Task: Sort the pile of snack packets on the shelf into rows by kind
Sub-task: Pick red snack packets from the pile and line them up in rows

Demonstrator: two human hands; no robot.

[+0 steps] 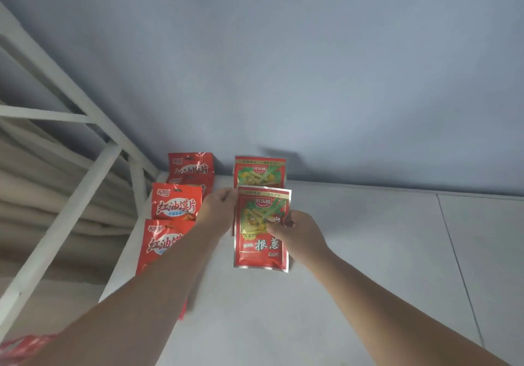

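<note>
While both my hands hold one scallion-stick packet (261, 252) low over the shelf (354, 252), the step in hand, as I judge it, is laying the second piece of the second row.

Item 1, the held packet. Flat rectangular foil pouch with a silver crimped border and a glossy red face bearing a green-and-yellow picture panel. Whether it already touches the shelf I cannot tell.

Item 2, second scallion-stick packet (259, 171). Same make, at 12 o'clock of item 1, at the foot of the wall (283, 68). Item 1's top edge overlaps its lower part.

Item 3, red chili-oil crisp packets (177, 202). Four show, of shiny film with a hang hole at the top. They overlap like shingles from 11 to 8 o'clock of item 1, and my forearm covers the nearest.

Item 4, hands. My left hand (218, 212) has its fingers curled, pinching item 1's upper left edge at 10 o'clock. My right hand (297, 232) pinches the right edge at 3 o'clock between thumb and fingers.

Item 5, surroundings. The shelf is a smooth matte white board with one seam. The wall is blue-grey paint. A white metal frame (73, 207) stands at 9 o'clock with folded beige fabric (34, 184) behind it. A blurred red wrapper (22, 346) lies at 7 o'clock, kind unreadable.

Next move: I should set item 1 flat and square to item 2, matching the red row's spacing, then loosen both pinches without dragging the slippery foil.
</note>
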